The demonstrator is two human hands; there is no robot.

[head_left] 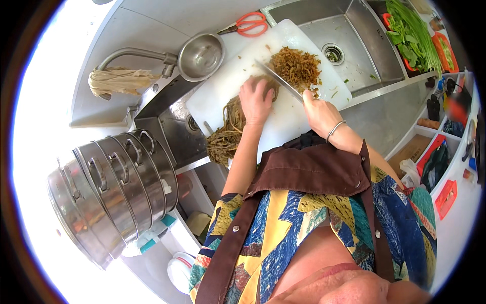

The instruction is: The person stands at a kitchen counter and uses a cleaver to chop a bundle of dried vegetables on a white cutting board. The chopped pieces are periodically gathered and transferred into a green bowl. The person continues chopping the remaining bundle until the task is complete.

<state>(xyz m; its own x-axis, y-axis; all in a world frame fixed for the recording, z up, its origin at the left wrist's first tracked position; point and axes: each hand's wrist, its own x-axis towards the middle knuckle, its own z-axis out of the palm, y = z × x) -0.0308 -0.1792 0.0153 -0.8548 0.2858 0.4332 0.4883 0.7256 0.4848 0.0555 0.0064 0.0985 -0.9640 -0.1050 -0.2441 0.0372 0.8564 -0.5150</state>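
Observation:
A white cutting board (228, 86) lies across the steel sink. My left hand (255, 99) presses down on a bundle of long brownish-green preserved vegetable stems (228, 131) that trails off the board's near edge. My right hand (319, 111), with a bangle on the wrist, grips the handle of a cleaver (278, 78); its blade stands on the board just beside my left fingers. A heap of chopped brown pieces (298, 66) lies on the far side of the blade.
Orange-handled scissors (248, 25) and a steel ladle (200, 55) lie beyond the board. A sink basin (334, 35) with a drain sits to the right, leafy greens (410, 35) past it. Stacked steel steamer pots (111, 187) stand at the left. A cloth (119, 81) hangs on the faucet.

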